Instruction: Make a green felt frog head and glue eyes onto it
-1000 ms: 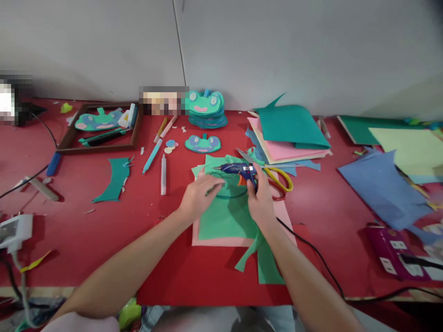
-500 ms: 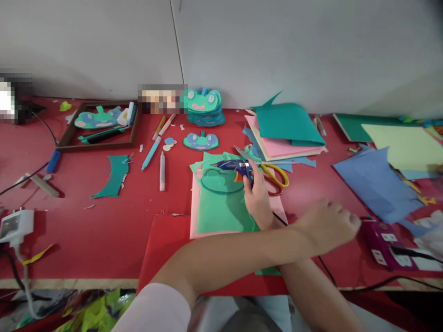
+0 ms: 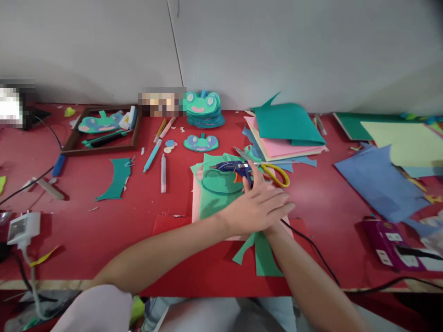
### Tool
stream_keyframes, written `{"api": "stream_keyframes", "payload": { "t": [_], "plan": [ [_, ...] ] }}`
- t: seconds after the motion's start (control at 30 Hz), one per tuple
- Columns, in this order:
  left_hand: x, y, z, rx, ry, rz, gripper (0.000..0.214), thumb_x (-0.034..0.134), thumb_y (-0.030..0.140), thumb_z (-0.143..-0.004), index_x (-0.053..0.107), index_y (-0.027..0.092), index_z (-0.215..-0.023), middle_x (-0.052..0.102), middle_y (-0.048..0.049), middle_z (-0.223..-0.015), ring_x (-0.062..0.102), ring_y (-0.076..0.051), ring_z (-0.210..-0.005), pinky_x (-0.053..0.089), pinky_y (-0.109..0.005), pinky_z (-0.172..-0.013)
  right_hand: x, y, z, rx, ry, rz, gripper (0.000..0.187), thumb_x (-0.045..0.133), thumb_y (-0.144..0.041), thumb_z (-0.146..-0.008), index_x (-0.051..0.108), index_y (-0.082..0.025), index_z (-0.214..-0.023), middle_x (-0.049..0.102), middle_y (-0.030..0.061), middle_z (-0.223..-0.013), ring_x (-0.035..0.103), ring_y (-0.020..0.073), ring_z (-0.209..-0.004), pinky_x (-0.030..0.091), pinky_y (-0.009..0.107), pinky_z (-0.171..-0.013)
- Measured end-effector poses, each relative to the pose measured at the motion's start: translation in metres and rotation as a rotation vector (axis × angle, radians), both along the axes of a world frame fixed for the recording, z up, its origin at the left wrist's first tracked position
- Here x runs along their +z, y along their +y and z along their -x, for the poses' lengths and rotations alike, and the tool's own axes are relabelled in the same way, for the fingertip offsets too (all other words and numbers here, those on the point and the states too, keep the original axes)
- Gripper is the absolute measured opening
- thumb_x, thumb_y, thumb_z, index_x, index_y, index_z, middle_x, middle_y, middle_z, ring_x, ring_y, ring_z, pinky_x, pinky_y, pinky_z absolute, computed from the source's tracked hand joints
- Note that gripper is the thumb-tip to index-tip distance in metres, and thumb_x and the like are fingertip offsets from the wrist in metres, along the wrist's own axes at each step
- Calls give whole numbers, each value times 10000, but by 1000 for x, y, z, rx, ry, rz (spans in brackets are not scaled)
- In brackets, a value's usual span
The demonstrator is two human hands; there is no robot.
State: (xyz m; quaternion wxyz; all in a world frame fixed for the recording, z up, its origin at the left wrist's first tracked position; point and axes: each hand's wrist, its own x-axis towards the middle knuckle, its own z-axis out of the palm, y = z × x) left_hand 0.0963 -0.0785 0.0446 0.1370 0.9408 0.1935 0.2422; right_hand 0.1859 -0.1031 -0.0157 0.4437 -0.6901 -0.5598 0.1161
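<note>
A dark blue hot glue gun (image 3: 232, 167) with an orange trigger is gripped in my right hand (image 3: 254, 177), its nozzle pointing left. My left hand (image 3: 261, 207) crosses over my right wrist with its fingers stretched out and nothing in it, hiding part of the right hand. Beneath the glue gun lie green foam sheets (image 3: 212, 203) with a dark-outlined rounded shape (image 3: 221, 182) on top. A pink sheet (image 3: 195, 203) shows under them. Just right of the glue gun are yellow-handled scissors (image 3: 277, 175). Green offcuts (image 3: 266, 260) lie below my wrists.
Frog-face cutouts (image 3: 202, 106) are stacked at the back, with another frog face (image 3: 201, 143) before them. A brown tray (image 3: 100, 151) holds cutouts and pens. Teal sheets (image 3: 290, 124), blue sheets (image 3: 380, 180) and a purple box (image 3: 391, 244) are right. A black cord (image 3: 311, 242) trails from my right wrist.
My left hand has swung back leftward from beyond my right forearm to over my right wrist, its fingers now stretched out. The right hand keeps holding the glue gun in about the same spot.
</note>
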Motion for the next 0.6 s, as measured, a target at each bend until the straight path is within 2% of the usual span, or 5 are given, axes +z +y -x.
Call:
{"api": "stream_keyframes", "payload": {
  "t": [0.07,0.13,0.23,0.33,0.6],
  "plan": [
    [-2,9,25,-31,-39,-82,305,387,149,-885,561,186,-1132,582,-58,-1186,474,-144,-1151,346,-358,-1012,6,5,-1,193,-27,42,411,311,-394,-911,392,-296,-1302,532,100,-1174,464,306,-1149,418,588,-901],
    [-6,19,42,57,-89,-137,258,369,214,-904,581,168,-1044,619,-67,-1074,522,-158,-1054,364,-359,-976,10,16,-1,243,-36,41,434,335,-367,-905,353,-269,-1327,500,103,-1212,438,273,-1182,414,526,-941],
    [-14,34,60,206,-67,-200,254,362,236,-905,587,172,-807,621,-41,-778,557,-156,-793,418,-318,-747,12,31,1,181,-45,47,470,341,-342,-900,311,-205,-1349,476,141,-1224,460,259,-1155,432,490,-912],
    [-24,40,74,229,-11,-241,258,351,219,-907,562,157,-771,574,-23,-674,525,-139,-676,393,-293,-654,10,35,2,170,-40,41,474,340,-330,-899,298,-207,-1355,471,138,-1238,468,255,-1143,436,476,-899],
    [-40,25,93,185,281,-218,181,370,157,-889,544,143,-840,551,-44,-797,527,-150,-726,414,-263,-593,16,31,3,125,-30,-21,509,398,-325,-880,277,-211,-1361,441,142,-1273,459,262,-1163,451,463,-891]
  ]
}}
